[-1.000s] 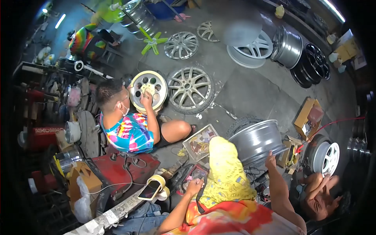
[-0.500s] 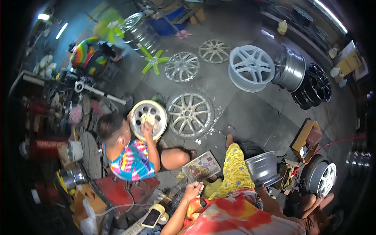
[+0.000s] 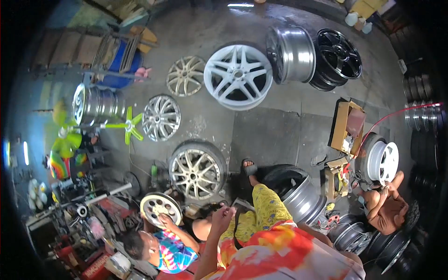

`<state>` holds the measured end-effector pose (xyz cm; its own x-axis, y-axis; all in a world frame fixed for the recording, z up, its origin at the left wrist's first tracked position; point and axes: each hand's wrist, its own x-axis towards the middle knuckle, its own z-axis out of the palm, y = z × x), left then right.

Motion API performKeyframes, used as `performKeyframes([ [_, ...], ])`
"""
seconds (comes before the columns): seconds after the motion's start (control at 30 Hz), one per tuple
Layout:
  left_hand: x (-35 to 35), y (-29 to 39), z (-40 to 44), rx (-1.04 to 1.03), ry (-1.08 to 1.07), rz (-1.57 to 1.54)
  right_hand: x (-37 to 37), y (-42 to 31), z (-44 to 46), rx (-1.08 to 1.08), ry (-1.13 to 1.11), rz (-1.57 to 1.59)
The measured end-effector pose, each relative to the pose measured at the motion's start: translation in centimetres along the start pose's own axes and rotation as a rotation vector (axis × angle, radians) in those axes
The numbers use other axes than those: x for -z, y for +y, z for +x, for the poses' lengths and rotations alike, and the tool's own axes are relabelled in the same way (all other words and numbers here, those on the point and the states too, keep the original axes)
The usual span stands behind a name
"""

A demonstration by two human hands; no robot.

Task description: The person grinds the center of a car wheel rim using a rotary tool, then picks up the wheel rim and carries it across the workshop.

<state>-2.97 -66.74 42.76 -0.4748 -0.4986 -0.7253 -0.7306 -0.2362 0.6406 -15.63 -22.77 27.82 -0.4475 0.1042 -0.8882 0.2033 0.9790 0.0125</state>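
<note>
My left hand (image 3: 223, 218) is raised in front of my body, its fingers curled together. Whatever it may hold is too small to make out. Below it is my yellow patterned clothing (image 3: 273, 205). My right forearm (image 3: 319, 235) hangs at my side, and its fingers are hidden. Near that arm a silver wheel rim (image 3: 303, 203) lies on its side, against a dark tire (image 3: 275, 176). Beyond my left hand lies a multi-spoke wheel (image 3: 192, 173) with a tire around it.
At left, a person in a tie-dye shirt (image 3: 175, 252) touches a cream wheel (image 3: 151, 210). Another person (image 3: 389, 210) sits at right by a white-spoked wheel (image 3: 388, 162). A white rim (image 3: 238, 77), a black rim (image 3: 343, 53) and a cardboard box (image 3: 343, 123) stand ahead.
My view has swung right, so the floor wheels and the seated person at left appear farther left. My left hand stays raised and curled. The tray of small items is now mostly hidden.
</note>
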Motion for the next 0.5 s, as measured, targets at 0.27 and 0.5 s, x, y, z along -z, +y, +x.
performKeyframes([
  [0.27,8.0,0.8,3.4,-0.006,0.204,0.14,1.1,-4.4,1.2,0.031,-0.006,0.089],
  [0.5,12.0,-2.4,5.0,0.307,0.259,-0.034,4.1,-9.3,4.7,0.101,-0.008,0.116],
])
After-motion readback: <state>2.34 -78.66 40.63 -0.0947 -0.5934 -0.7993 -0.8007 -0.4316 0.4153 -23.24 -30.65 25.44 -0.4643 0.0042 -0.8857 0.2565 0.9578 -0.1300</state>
